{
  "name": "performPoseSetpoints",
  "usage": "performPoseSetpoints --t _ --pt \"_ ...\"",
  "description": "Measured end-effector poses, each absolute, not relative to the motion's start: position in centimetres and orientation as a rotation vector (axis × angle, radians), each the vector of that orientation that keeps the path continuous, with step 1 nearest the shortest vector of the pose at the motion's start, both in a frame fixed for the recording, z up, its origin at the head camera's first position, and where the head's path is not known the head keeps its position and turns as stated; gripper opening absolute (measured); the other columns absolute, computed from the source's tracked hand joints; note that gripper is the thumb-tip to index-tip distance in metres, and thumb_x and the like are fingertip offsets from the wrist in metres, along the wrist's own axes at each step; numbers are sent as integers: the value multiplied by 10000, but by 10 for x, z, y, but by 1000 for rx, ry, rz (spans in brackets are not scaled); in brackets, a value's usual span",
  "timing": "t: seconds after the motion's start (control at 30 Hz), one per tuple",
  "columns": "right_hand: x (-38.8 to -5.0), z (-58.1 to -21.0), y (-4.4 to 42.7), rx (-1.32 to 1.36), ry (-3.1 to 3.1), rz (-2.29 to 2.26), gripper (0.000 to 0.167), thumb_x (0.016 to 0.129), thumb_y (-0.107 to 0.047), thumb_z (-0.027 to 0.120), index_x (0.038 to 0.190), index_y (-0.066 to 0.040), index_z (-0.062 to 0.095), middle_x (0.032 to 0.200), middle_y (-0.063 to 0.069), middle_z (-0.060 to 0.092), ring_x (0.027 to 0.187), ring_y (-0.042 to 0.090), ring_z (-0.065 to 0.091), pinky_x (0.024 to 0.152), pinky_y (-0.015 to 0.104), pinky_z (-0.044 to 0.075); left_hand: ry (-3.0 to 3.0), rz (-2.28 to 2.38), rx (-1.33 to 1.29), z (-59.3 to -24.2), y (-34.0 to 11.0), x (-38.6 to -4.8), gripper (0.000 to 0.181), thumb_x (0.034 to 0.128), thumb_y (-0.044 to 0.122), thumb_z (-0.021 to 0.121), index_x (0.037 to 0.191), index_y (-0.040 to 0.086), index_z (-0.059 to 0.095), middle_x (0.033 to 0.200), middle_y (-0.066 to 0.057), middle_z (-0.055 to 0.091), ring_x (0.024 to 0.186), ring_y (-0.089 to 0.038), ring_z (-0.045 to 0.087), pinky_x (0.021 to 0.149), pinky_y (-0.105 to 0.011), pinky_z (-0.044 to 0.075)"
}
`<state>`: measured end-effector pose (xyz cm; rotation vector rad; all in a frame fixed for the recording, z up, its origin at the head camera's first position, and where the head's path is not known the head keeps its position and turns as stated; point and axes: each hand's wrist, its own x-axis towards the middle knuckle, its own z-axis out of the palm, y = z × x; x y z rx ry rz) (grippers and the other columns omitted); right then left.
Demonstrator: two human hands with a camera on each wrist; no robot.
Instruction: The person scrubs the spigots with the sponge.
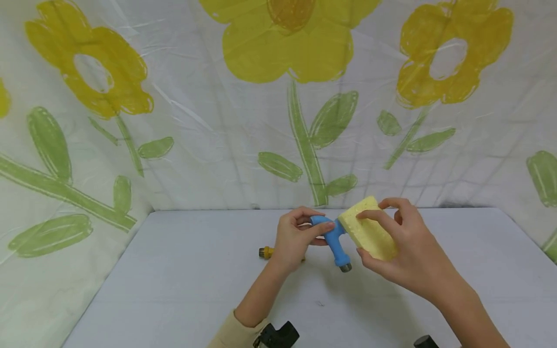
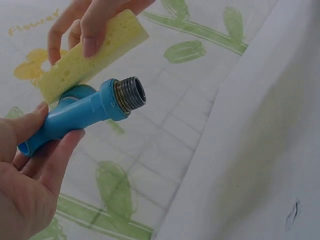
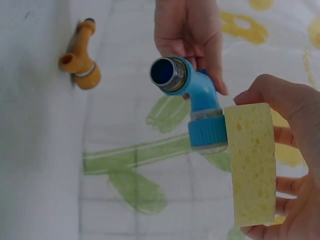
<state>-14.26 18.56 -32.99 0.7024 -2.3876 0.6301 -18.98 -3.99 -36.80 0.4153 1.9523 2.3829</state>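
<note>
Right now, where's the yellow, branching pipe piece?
In the head view, the yellow, branching pipe piece lies on the flat white table, partly hidden behind the left hand, one end showing to the hand's left.

A left hand (image 1: pixel 296 239) blocks the middle of a yellow fitting (image 1: pixel 266 252) in my head view, leaving me its threaded end and a sliver. The same hand masks part of a blue fitting (image 1: pixel 336 244), whose branch is partly lost to me behind a yellow sponge (image 1: pixel 377 237) in the left wrist view. The right hand (image 1: pixel 413 251), half screened by the sponge, is cropped by my right wrist view's edge. At the head view's borders, a black object (image 1: pixel 280 336) and a painted flower (image 1: pixel 287 48) are cut off. A mark (image 1: pixel 319 303) on the table (image 1: pixel 174 275) is too small for me to identify.
</note>
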Motion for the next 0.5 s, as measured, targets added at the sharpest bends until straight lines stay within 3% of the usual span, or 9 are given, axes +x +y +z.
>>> performPoseSetpoints --t 0.2,0.4,0.5 --pt "-144 -331 184 676 -2356 644 632 656 -143 946 1223 -198 673 1234 206 525 894 242 473 547 273 481 1823 2419 443 -368 -39 -190 163 933 -106 730 1062 -148 640 873 7 725 695 -96 748 668 -344 670" --pt "-146 -333 185 670 -2359 703 644 667 -92 939 1235 -145 640 1253 205 518 967 323 577 612 369 578 1775 2454 395 -366 -38 -189 141 924 -123 725 1034 -139 640 864 21 722 695 -93 749 648 -317 664" --pt "-147 -334 189 675 -2397 808 665 688 -46 930 1256 -104 589 1261 139 520 1007 228 564 660 352 607 1743 2469 368 -365 -38 -189 146 924 -142 710 1046 -157 631 854 33 726 697 -90 746 640 -305 661"
